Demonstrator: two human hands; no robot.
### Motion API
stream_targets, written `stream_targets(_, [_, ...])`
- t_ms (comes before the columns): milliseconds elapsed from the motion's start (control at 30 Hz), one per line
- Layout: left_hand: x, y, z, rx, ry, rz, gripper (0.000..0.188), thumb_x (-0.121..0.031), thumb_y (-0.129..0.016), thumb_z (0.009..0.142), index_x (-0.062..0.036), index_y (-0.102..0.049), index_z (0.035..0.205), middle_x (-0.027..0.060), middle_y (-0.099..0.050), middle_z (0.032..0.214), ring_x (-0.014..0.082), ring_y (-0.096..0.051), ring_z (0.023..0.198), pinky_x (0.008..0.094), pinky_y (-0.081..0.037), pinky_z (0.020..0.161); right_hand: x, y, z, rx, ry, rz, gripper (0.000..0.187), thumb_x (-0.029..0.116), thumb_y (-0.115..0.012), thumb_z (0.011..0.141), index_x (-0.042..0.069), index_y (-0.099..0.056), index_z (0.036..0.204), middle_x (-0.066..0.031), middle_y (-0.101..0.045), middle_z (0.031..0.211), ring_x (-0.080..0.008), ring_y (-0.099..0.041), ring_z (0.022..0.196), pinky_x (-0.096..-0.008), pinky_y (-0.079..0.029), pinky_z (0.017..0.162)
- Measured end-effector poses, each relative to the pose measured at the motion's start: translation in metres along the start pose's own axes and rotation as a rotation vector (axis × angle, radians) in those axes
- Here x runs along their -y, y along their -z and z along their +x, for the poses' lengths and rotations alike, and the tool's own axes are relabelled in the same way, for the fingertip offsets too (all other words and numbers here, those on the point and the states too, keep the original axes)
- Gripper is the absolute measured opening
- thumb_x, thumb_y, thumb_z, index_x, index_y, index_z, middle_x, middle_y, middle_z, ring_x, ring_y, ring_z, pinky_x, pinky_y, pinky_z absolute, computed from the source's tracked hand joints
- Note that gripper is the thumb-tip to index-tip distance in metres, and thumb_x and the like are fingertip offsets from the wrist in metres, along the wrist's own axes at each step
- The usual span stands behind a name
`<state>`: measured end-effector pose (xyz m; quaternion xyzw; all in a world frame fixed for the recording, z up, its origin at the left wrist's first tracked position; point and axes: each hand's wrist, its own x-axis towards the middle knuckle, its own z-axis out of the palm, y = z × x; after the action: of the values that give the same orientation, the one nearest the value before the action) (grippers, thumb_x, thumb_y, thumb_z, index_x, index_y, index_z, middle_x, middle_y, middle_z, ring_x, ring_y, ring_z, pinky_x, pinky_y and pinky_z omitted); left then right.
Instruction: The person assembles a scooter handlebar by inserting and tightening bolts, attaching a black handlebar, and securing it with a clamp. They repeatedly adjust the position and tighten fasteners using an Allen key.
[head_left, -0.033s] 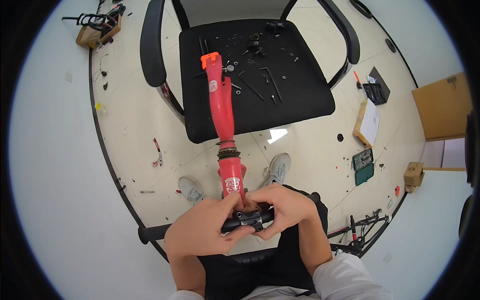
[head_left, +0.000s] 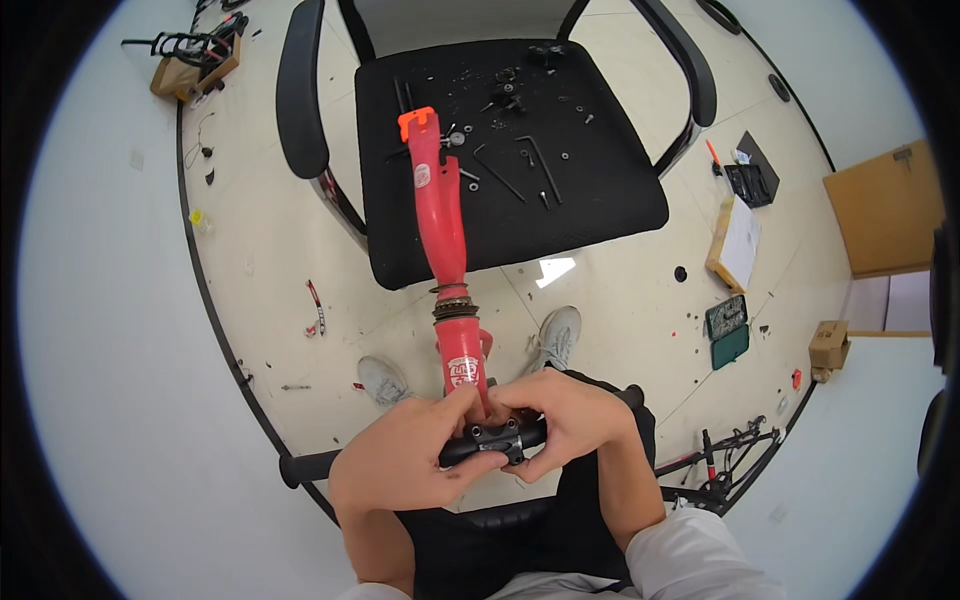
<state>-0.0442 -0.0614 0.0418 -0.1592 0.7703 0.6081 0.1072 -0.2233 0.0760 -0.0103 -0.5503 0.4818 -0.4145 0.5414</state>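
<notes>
Both of my hands are closed around the middle of a black bicycle handlebar (head_left: 460, 452), one on each side of its stem clamp (head_left: 500, 438). My left hand (head_left: 405, 450) wraps the bar with thumb and fingers near the clamp. My right hand (head_left: 568, 415) pinches the clamp's right side. Bolt heads show on the clamp's top. Just beyond my fingertips is a red head tube (head_left: 460, 345), with headset rings (head_left: 455, 307) at its far end. From there a red fork (head_left: 438, 220) reaches onto the chair seat, an orange piece (head_left: 417, 122) at its tip.
Hex keys (head_left: 541, 168), bolts and small dark parts lie on the black office chair (head_left: 600, 215). On the floor to the right are a green case (head_left: 728, 333), a white-topped box (head_left: 735, 245) and a black bike frame (head_left: 715, 465). A box of parts (head_left: 195, 70) stands far left.
</notes>
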Motion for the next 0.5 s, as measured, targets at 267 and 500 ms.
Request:
stream_targets(267, [-0.003,-0.02,0.014,-0.168,-0.031,0.077,0.031,-0.02,-0.081,0.08,-0.004,-0.06,0.096,0.0056,-0.059,0.061,0.0224,-0.053,0.048,0.0307,-0.038,0.048,0.01,0.016,-0.008,0.051,-0.027,-0.039,0.04,0.009,-0.08,0.063,0.002,-0.056,0.093,-0.0084,-0.058,0.076,-0.0264,-0.054,0.063,-0.0327,-0.046,0.06])
stream_targets(500, [-0.019,-0.028,0.005,-0.317,0.068,0.32,0.029,-0.02,-0.084,0.072,-0.0076,-0.063,0.088,0.0044,-0.06,0.064,0.0263,-0.056,0.052,0.0353,-0.042,0.05,0.009,0.016,-0.006,0.067,-0.04,-0.062,0.041,0.01,-0.082,0.063,0.001,-0.056,0.095,-0.0108,-0.061,0.08,-0.027,-0.058,0.066,-0.0337,-0.048,0.063])
